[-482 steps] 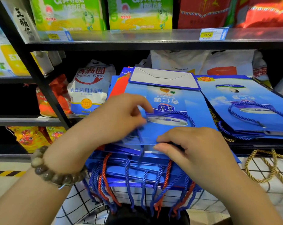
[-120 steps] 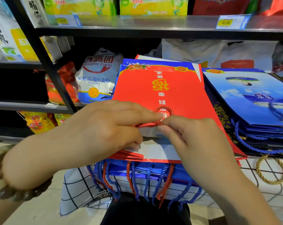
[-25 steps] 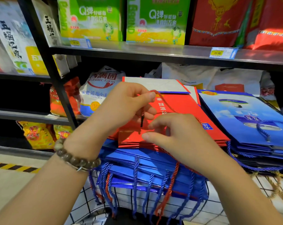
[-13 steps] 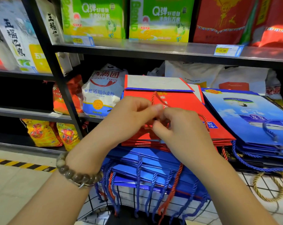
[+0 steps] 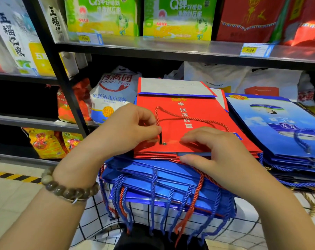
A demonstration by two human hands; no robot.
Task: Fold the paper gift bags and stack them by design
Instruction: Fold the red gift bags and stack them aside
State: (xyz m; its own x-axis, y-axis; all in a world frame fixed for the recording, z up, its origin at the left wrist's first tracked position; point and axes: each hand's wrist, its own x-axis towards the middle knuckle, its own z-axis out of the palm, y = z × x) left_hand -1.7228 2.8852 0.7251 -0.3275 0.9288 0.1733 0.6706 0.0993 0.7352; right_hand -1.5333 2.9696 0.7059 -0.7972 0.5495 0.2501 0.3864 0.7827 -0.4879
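Your left hand [image 5: 124,131] pinches the red cord [image 5: 198,119] mid-frame; your right hand [image 5: 218,156] grips the red bag [image 5: 205,108] at its near edge.

checked cloth [image 5: 248,226] | on it: centre bag stack [image 5: 164,179], right bag stack [image 5: 279,136]

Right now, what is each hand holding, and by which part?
Left hand pinches the cord handle near its eyelet; right hand pinches the red bag at its near edge.
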